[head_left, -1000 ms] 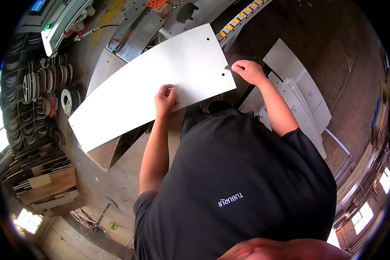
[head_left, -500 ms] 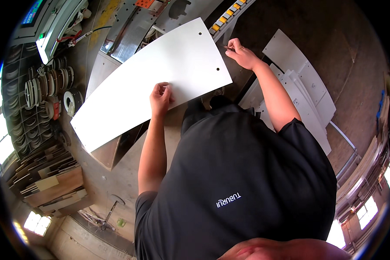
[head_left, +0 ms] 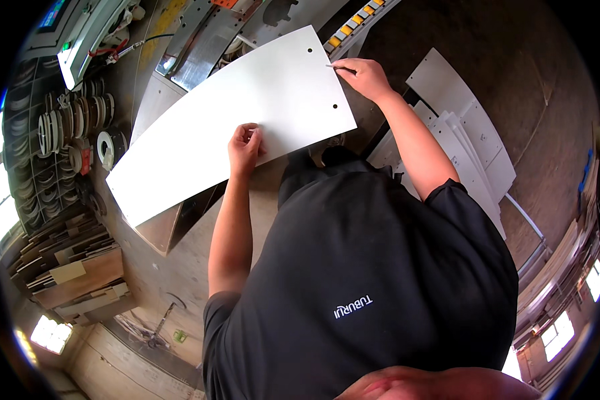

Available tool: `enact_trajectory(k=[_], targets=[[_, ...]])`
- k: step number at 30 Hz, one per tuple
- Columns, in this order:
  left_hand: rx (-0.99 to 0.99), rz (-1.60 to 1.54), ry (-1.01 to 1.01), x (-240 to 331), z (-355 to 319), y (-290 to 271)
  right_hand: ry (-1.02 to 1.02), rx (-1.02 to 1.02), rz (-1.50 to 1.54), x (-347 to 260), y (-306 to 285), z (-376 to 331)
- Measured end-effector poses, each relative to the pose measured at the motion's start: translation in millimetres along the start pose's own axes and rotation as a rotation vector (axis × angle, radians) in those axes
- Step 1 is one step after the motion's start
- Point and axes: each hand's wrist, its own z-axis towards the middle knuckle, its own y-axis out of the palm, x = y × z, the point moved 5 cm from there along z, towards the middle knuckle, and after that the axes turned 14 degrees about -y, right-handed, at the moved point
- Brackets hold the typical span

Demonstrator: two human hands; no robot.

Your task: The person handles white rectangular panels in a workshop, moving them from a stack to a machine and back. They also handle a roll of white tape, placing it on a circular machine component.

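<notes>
panel [head_left: 233,120] shifted up — left hand [head_left: 245,148] pinches its edge, right hand [head_left: 363,77] clenched on corner.

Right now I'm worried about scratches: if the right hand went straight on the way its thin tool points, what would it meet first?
Probably the white panel: the right hand aims its thin tool leftward at the panel's near edge, though height above it is unclear.

You wear a plain black short-sleeved cotton T-shirt [head_left: 380,267] with a small line of pale lettering printed low on the chest. Both sleeves end above the elbow, leaving your forearms, left hand [head_left: 245,145] and right hand [head_left: 365,77] bare.
</notes>
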Motion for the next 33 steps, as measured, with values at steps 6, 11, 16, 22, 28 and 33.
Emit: enact_trajectory(k=[6, 11, 16, 22, 28, 33], targets=[[0.016, 0.004, 0.014, -5.0, 4.6, -1.2, -0.048, -0.042, -0.024, -3.0, 3.7, -13.6], [0.049, 0.022, 0.003, -6.7, 5.0, -1.5, -0.033, -0.105, 0.014, -21.3, -1.9, -52.7], [0.039, 0.007, 0.023, -5.8, 5.6, -1.0, 0.028, 0.016, 0.101, -11.9, -6.9, -23.0], [0.033, 0.028, 0.018, -1.9, 4.8, -2.8, -0.039, -0.043, -0.022, 0.8, 3.5, 4.1], [0.047, 0.034, -0.011, -5.0, 1.7, -3.5, -0.107, -0.098, 0.031, -15.5, 1.2, -39.7], [0.057, 0.021, 0.026, -2.9, 4.2, -3.2, -0.057, -0.048, 0.003, -6.7, -1.9, -1.9]])
